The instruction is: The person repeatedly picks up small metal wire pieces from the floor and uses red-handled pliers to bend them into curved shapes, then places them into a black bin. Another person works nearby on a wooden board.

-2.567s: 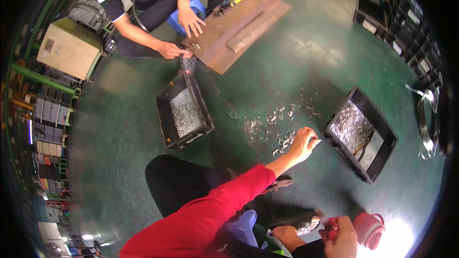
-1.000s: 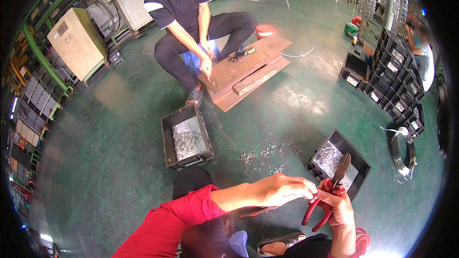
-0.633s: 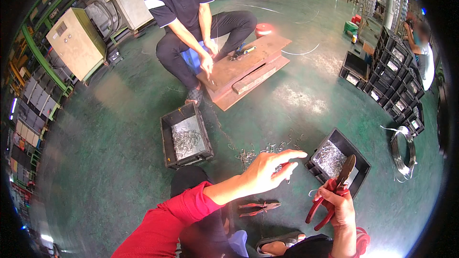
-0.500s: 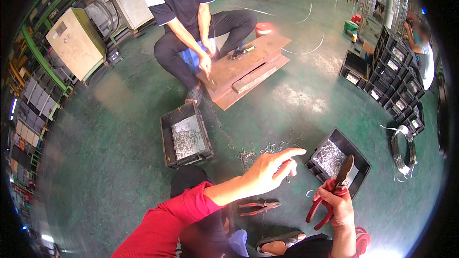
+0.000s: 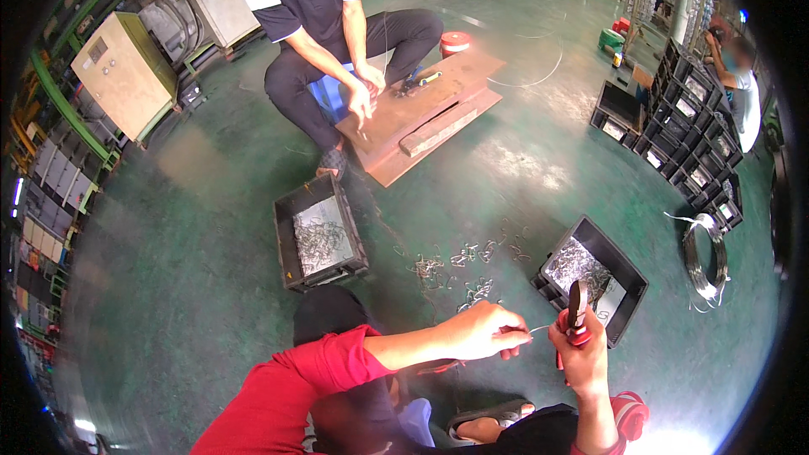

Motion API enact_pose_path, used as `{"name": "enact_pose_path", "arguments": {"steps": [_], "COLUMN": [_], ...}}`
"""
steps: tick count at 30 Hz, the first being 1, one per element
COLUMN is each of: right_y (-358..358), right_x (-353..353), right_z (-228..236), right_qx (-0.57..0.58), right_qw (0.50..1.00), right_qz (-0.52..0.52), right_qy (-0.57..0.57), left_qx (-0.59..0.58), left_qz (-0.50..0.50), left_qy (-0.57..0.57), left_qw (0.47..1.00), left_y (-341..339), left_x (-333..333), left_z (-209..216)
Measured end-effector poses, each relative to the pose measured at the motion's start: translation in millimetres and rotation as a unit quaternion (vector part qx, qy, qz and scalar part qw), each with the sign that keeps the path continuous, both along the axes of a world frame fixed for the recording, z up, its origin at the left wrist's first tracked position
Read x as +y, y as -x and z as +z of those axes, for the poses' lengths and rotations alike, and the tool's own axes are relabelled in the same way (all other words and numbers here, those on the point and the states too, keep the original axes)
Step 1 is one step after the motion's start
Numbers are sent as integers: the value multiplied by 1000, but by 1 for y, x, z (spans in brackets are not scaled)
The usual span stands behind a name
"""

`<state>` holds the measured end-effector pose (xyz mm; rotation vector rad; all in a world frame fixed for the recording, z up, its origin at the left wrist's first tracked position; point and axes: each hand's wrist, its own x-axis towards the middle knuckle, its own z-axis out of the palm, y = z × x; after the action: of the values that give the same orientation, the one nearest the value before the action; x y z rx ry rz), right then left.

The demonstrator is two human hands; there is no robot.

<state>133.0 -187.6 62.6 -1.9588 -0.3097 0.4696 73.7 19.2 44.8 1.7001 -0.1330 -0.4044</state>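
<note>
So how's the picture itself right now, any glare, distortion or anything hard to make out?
In the head view, glare burns out the glossy green floor at lower right, near the red rounded container; the left hand looks bright; straight edges bow near the black rim; the red-handled metal pliers in the right hand stand out, though the thin silvery wire between both hands is faint.
</note>
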Motion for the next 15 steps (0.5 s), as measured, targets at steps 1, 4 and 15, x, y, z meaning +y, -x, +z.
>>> {"name": "enact_pose_path", "arguments": {"steps": [1,4,15], "right_y": [0,2,-4], "right_x": [0,3,2], "right_z": [1,2,-7], "right_qx": [3,4,40], "right_qw": [1000,1000,999], "right_qz": [0,-14,1], "right_qy": [1,-14,-36], "left_qx": [10,-28,47], "left_qz": [8,69,88], "left_qy": [5,14,42], "left_qw": [1000,997,994], "left_y": [0,4,-8], "left_x": [-2,-10,-2], "left_z": [1,3,-18]}}
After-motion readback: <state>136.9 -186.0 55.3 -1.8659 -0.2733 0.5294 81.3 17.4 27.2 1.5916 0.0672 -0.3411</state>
